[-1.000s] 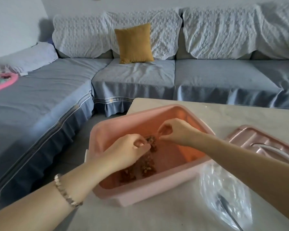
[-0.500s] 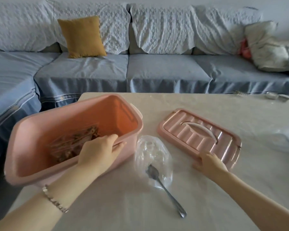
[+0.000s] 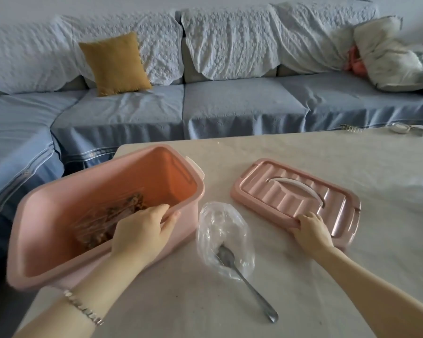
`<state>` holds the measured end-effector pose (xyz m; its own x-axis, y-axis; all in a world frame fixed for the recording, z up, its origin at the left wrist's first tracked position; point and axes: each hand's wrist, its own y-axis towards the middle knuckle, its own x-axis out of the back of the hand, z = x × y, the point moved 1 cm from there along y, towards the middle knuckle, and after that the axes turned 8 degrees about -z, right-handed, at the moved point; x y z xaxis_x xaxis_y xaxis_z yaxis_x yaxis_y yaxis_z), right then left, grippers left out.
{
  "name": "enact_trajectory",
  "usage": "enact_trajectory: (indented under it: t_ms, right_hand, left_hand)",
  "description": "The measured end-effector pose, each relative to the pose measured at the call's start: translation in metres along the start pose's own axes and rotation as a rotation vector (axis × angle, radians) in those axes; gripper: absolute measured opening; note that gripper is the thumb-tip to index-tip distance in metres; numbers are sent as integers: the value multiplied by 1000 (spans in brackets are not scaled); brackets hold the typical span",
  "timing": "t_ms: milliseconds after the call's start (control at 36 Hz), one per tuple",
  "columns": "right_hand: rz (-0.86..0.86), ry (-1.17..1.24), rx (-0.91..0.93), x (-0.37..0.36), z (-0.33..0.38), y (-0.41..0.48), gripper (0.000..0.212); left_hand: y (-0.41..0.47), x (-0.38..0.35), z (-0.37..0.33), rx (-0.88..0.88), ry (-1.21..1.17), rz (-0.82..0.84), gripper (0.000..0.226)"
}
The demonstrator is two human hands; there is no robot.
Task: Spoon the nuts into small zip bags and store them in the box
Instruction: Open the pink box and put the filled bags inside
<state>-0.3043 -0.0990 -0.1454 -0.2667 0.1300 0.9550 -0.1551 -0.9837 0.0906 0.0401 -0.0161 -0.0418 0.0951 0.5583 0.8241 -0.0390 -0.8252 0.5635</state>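
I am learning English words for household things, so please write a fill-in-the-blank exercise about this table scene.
The left hand holds the near rim of the open pink ____, which contains bagged nuts.
The right hand holds the near edge of the pink ____ with the white handle.
Between them, a metal ____ lies with its bowl on a clear plastic bag.
Missing words: box, lid, spoon.

Sofa (image 3: 230, 106): L-shaped, blue-grey cover; spans far side beyond both grips, returns down left of left hand (image 3: 142, 232) grip.
Backrest throws (image 3: 230, 45): white, embossed.
Cushion (image 3: 115, 62): mustard, leaning on backrest, far beyond left grip.
Pillow (image 3: 388, 57): cream, crumpled, far beyond right hand (image 3: 311, 231) grip, to its right; red-pink item (image 3: 357, 62) tucked beside it.
Table (image 3: 303, 154): pale beige top, under both grips.
Light: soft, even.
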Motion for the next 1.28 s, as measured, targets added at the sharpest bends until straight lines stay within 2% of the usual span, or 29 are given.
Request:
enact_trajectory:
  t_ms: [139, 222, 306, 361, 417, 472, 528, 667, 750, 806, 861, 972, 1111, 1194, 1278]
  right_hand:
    - [-138, 200, 15, 39, 10, -1, 14]
    - [-201, 293, 33, 74, 21, -7, 17]
    - [-246, 348, 66, 102, 36, -13, 18]
    - [-299, 402, 128, 118, 52, -18, 21]
    - [-320, 430, 254, 132, 74, -26, 14]
    - [-278, 461, 401, 143, 99, -36, 11]
    - [-257, 464, 550, 148, 122, -45, 19]
    - [-165, 343, 904, 134, 178, -61, 29]
    - [-93, 289, 1038, 113, 205, -70, 31]
    - [-37, 297, 1079, 100, 218, -74, 33]
    - [24, 312, 1108, 89, 228, -76, 37]
    - [83, 367, 1076, 75, 236, -72, 38]
    - [49, 454, 992, 70, 238, -60, 35]
    - [-44, 433, 788, 66, 236, -41, 27]
    - [-57, 388, 535, 57, 239, -20, 31]
  left_hand:
    - [1, 2, 0, 16, 2, 32, 43]
    - [1, 3, -2, 39, -16, 94, 46]
    - [3, 5, -2, 70, -81, 127, 60]
    - [5, 11, -2, 158, -289, 188, 50]
    - [8, 24, -1, 276, -530, 152, 51]
    - [11, 43, 3, 414, -677, -9, 49]
    - [14, 65, 12, 572, -754, -147, 46]
    - [8, 103, 71, 769, -633, -314, 52]
    - [-4, 113, 98, 852, -635, -271, 58]
    - [-17, 114, 109, 889, -559, -146, 65]
    - [-29, 109, 120, 922, -496, -21, 61]
    - [-47, 93, 135, 963, -470, 151, 56]
    - [-50, 83, 133, 954, -492, 113, 54]
    - [-50, 80, 135, 975, -496, 82, 54]
    - [-50, 79, 139, 989, -512, 55, 52]
